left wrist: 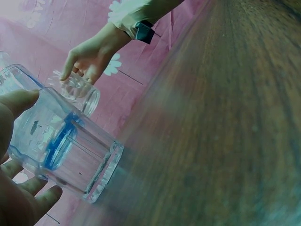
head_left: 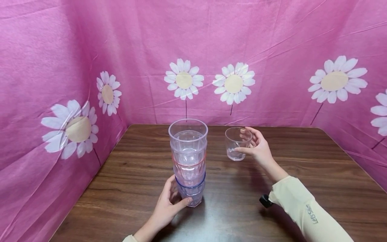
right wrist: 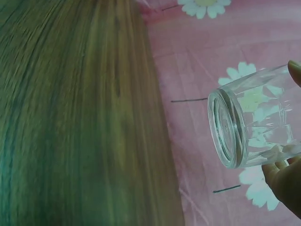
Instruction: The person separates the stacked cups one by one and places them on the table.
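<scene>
A tall stack of nested clear cups [head_left: 188, 158] stands upright on the table, with a red rim and a blue rim among its clear and purplish ones. My left hand [head_left: 169, 203] grips the bottom of this stack; in the left wrist view, thumb and fingers lie around the lower cups [left wrist: 70, 146]. To the right of the stack, my right hand [head_left: 257, 148] holds a single clear cup [head_left: 237, 153] by its side, upright. The right wrist view shows that cup [right wrist: 254, 122] off the wooden surface, between thumb and fingers.
The brown wooden table [head_left: 130, 174] ends at a pink cloth [head_left: 145, 40] with white daisies, which hangs behind it and at both sides. A black band [head_left: 266, 201] is on the right wrist, beside a pale yellow sleeve [head_left: 305, 208].
</scene>
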A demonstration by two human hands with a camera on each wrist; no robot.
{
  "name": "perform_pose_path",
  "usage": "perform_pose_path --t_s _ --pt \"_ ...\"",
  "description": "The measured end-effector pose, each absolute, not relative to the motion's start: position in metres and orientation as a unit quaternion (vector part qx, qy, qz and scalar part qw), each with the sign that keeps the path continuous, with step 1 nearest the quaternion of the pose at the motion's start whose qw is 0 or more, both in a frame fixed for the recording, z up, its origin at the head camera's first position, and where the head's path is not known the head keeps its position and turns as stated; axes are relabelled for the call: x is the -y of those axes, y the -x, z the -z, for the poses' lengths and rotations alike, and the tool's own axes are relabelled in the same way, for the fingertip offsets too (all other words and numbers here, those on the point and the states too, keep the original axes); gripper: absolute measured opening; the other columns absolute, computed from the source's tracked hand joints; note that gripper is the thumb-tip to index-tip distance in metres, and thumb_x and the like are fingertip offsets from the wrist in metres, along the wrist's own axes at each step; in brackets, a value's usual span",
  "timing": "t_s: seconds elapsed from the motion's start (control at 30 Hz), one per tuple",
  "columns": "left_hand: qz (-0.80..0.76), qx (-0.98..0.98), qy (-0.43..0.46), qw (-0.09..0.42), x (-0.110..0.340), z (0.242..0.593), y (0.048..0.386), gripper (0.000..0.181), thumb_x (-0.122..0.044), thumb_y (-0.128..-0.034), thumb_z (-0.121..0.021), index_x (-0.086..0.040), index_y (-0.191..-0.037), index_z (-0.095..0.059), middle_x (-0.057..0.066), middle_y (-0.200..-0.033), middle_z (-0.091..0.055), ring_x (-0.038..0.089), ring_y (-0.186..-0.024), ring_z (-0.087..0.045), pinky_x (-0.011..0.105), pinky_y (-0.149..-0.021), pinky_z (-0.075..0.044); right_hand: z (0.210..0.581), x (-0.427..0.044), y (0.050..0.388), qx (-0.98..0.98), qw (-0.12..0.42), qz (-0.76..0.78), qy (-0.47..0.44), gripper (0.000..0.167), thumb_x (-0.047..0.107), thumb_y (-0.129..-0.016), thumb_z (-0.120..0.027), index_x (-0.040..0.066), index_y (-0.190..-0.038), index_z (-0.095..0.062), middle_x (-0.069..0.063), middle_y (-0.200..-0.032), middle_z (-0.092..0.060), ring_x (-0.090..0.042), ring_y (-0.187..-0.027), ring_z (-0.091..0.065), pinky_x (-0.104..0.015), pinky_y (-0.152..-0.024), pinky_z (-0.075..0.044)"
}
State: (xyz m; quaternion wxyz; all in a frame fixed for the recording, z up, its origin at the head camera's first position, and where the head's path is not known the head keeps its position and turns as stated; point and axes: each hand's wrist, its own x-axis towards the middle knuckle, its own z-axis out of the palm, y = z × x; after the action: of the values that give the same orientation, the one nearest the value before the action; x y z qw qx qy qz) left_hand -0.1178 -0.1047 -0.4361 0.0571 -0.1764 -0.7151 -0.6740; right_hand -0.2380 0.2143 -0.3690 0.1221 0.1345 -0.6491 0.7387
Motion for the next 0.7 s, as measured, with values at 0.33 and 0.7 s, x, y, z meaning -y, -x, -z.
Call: perform_pose_path --t_s 0.33,0.7 --pt "0.672 0.718 0.172 0.055 0.105 0.436 0.118 0.074 0.001 -0.0804 -0.079 0.000 -0.143 -0.040 0.019 -0.134 -0.057 0.014 -0.119 -0.056 0.031 -0.098 -0.049 0.378 -0.227 0.244 0.652 0.140 -0.737 -0.106 0.081 -0.029 -0.063 -0.074 -0.004 -0.133 -0.042 0.013 -0.110 -0.066 -0.004 -0.102 -0.062 -0.017 -0.094 -0.049" --pt "0.674 0.715 0.177 0.051 0.106 0.437 0.118 0.074 0.002 -0.0806 -0.079 -0.002 -0.143 -0.040 0.019 -0.132 -0.058 0.017 -0.116 -0.059 0.033 -0.097 -0.051 0.388 -0.249 0.251 0.636 0.154 -0.754 -0.053 0.078 -0.031 -0.064 -0.070 0.012 -0.125 -0.047 0.010 -0.111 -0.064 -0.008 -0.104 -0.058 -0.014 -0.091 -0.048"
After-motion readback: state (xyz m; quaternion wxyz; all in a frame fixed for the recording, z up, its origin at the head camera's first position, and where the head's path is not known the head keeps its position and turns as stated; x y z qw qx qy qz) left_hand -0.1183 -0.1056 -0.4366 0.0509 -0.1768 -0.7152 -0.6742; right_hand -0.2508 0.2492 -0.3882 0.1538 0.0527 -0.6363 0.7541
